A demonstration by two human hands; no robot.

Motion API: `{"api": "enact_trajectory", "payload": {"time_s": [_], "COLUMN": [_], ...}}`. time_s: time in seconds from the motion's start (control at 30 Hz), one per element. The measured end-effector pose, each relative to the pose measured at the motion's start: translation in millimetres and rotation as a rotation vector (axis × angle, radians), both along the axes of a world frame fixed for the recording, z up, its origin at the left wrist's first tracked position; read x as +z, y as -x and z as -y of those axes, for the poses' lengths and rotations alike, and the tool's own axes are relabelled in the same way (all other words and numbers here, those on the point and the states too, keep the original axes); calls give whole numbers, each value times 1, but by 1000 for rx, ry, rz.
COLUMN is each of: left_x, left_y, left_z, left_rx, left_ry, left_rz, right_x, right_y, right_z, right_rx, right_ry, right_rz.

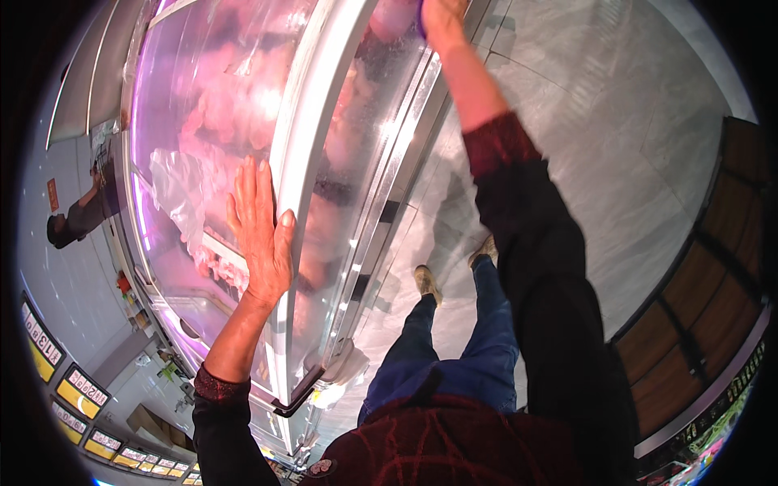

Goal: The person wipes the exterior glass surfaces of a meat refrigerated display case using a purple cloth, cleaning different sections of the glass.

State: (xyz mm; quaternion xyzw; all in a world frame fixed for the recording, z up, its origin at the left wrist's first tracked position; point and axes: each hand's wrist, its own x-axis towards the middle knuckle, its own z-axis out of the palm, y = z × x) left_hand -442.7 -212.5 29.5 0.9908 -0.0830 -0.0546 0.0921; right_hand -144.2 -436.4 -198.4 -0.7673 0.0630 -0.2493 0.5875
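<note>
Under pink light stands a glass-fronted refrigerated display case with a white top frame (pixel 316 79). My left hand (pixel 258 237) lies flat on its glass top beside the frame, fingers slightly spread, holding nothing. Raw meat (pixel 228 267) shows through the glass, with a crumpled clear plastic bag (pixel 179 188) near my fingers. My right hand (pixel 444 21) reaches to the upper edge of the view, at the case's front side. Something dark purple shows at its edge; the fingers are partly cut off, and I cannot tell whether they grip it.
Tiled floor (pixel 583 121) lies right of the case, under my shoes. A brown wooden-panelled stand (pixel 687 304) is at the right. Price signs (pixel 83 392) line the lower left. A person in dark clothes (pixel 85 212) is beyond the case. A dark corner guard (pixel 301 395) edges the case near me.
</note>
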Motion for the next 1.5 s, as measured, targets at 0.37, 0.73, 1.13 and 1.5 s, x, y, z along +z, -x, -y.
{"api": "enact_trajectory", "payload": {"time_s": [0.37, 0.73, 1.13, 1.5], "left_x": [0, 1, -12, -34], "left_y": [12, 10, 10, 16], "left_z": [-5, -3, -11, -33], "left_rx": [72, 54, 31, 127], "left_ry": [-7, -15, 46, 721], "left_rz": [-39, -27, 118, 218], "right_x": [108, 76, 118, 196], "right_y": [115, 26, 399, 395], "right_z": [-50, -4, -97, -13], "right_rx": [176, 123, 628, 874], "right_ry": [-347, -513, -1334, -1672], "right_rz": [45, -88, -871, -726]}}
